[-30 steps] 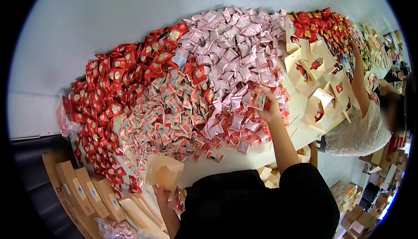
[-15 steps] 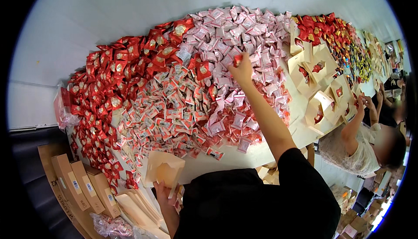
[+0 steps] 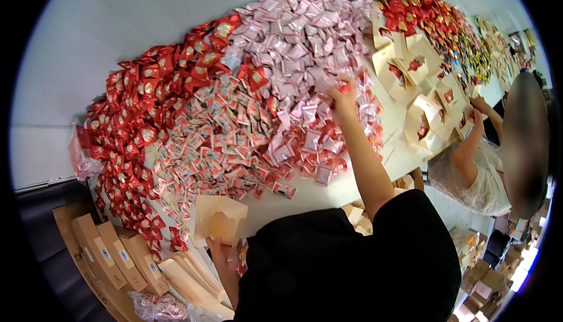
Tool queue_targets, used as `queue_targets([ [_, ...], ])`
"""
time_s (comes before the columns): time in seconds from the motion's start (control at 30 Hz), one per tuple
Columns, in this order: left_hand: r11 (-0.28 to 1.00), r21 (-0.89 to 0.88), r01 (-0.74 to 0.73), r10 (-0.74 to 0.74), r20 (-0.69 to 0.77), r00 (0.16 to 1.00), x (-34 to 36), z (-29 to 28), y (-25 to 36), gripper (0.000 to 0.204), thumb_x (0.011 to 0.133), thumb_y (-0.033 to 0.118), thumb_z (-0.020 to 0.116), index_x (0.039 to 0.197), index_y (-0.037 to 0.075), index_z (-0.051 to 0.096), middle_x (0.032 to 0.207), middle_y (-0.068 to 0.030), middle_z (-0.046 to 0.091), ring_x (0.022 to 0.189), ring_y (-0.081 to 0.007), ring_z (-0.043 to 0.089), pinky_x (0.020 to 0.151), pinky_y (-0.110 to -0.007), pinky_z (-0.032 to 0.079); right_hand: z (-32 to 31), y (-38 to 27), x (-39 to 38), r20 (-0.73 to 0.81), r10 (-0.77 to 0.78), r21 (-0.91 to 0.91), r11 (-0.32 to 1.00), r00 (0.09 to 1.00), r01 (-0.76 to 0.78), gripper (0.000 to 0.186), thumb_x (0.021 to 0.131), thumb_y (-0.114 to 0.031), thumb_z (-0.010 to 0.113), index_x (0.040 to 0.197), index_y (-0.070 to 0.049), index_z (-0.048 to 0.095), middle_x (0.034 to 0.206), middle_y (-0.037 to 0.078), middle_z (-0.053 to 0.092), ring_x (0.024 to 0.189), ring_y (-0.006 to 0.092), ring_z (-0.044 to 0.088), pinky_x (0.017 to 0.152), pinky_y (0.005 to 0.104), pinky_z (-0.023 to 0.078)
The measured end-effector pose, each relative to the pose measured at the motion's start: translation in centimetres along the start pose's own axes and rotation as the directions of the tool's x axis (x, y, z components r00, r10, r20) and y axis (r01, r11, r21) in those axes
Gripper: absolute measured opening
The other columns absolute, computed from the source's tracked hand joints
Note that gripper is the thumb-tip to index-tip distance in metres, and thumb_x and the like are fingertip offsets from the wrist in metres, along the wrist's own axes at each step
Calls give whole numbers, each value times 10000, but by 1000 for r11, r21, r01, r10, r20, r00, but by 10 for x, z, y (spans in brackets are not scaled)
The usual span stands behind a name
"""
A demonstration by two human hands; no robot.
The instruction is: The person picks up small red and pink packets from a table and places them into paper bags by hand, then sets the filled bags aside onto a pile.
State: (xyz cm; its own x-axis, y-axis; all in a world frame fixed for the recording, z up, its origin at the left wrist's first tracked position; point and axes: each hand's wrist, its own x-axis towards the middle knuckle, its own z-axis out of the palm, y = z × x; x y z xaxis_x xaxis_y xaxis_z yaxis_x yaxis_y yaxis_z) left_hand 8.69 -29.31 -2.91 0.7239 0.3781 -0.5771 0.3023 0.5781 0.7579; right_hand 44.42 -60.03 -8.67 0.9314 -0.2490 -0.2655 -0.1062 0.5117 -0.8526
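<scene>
My left hand [image 3: 219,251] grips an open beige paper box [image 3: 218,212] by its lower edge, just off the near side of the table. Over the pile of pale pink packets [image 3: 299,31], my right hand [image 3: 345,104] is closed, with a small red packet [image 3: 343,89] showing at its fingers. Whether a pink packet beside the fingertips is also held, I cannot make out. Small white-and-red packets [image 3: 220,131] lie heaped between the box and the pink pile. Larger shiny red packets [image 3: 146,87] spread along the left.
Opened beige boxes with red packets inside [image 3: 413,67] stand right of the pink pile. Beyond them are red-gold packets [image 3: 410,14]. A co-worker's arm [image 3: 466,155] reaches in at the right. Cartons [image 3: 99,248] and flat beige boxes [image 3: 190,278] sit at the lower left.
My right hand has moved to the right and nearer over the pink packets, the red packet still at its fingers. My left hand keeps the box. The view has shifted slightly.
</scene>
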Motion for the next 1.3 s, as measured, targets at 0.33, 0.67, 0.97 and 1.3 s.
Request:
queue_targets([
  [0.33,975,-26,222,-218,98,971,20,41,-23,429,878,214,453,1271,243,282,1185,-60,440,1000,-244,514,669,-343,529,-168,-51,-135,-125,-13,-331,943,992,-30,640,610,73,551,1195,-116,376,909,72,524,532,98,469,439,218,420],
  [0.67,973,-72,220,-198,236,951,16,65,-26,568,845,60,482,1329,200,220,1285,-85,377,1145,-257,421,896,-427,417,-156,-9,-112,462,-148,-879,-210,875,428,307,669,-19,578,957,-125,586,1020,73,528,943,280,512,736,372,488],
  [0.97,978,-83,192,-168,236,957,9,74,-28,603,828,17,485,1333,189,204,1290,-108,362,1145,-262,416,928,-418,377,-135,-39,-92,385,99,-849,-350,917,395,334,679,-116,602,1009,-151,571,909,96,561,856,267,574,688,376,494],
  [1.3,972,104,212,-236,392,889,24,127,-33,586,797,-40,490,1285,158,232,1216,-113,415,1085,-224,467,864,-338,437,-38,-76,-176,471,-234,-263,883,851,388,184,699,8,580,861,-39,506,848,55,550,802,151,527,728,284,426],
])
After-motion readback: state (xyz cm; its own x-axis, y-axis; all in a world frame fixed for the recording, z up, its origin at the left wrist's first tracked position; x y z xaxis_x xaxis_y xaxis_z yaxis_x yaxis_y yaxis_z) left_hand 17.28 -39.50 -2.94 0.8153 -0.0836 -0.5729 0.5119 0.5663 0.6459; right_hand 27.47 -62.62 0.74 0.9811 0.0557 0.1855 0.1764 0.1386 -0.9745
